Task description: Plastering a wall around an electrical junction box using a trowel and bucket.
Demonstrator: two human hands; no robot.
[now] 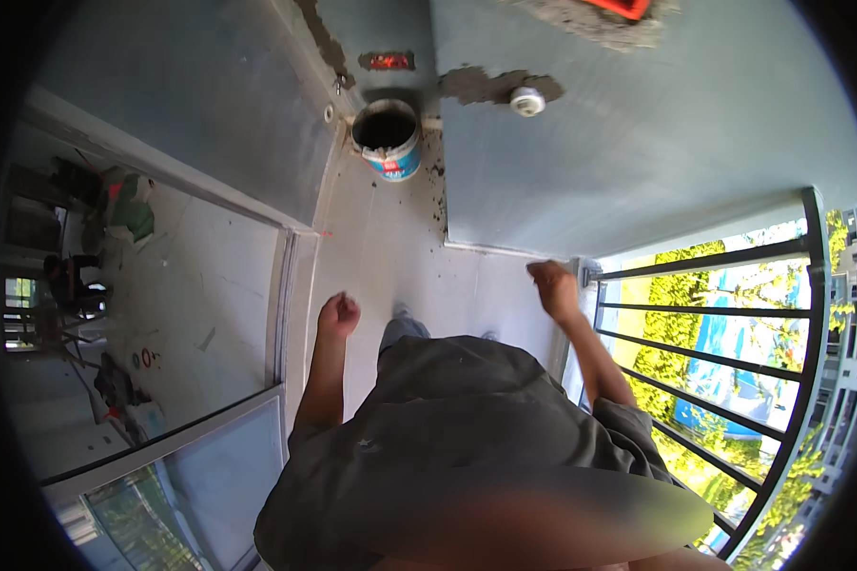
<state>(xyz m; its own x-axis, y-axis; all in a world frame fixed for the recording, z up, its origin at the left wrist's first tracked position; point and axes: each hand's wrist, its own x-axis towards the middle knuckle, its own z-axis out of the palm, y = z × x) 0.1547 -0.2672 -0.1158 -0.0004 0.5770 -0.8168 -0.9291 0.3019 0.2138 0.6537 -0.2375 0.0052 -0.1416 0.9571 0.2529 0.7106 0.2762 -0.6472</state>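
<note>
My left hand (339, 314) hangs beside my dark shirt (457, 419) near the sliding door frame, fingers curled closed; whatever they may hold is hidden. To the right, near the metal railing (704, 310), my right hand (552, 285) is loosely bent with fingers partly apart and nothing visible in it. A white bucket with a blue label (396, 164) and dirty rim stands ahead in the balcony's corner, beyond both hands.
Grey walls (638, 143) carry dark patches and a round white fitting (526, 101). The sliding door frame (281, 333) borders a room with a person (67, 285) and clutter. Beyond the railing are trees and buildings. The pale floor (371, 238) has dark crumbs.
</note>
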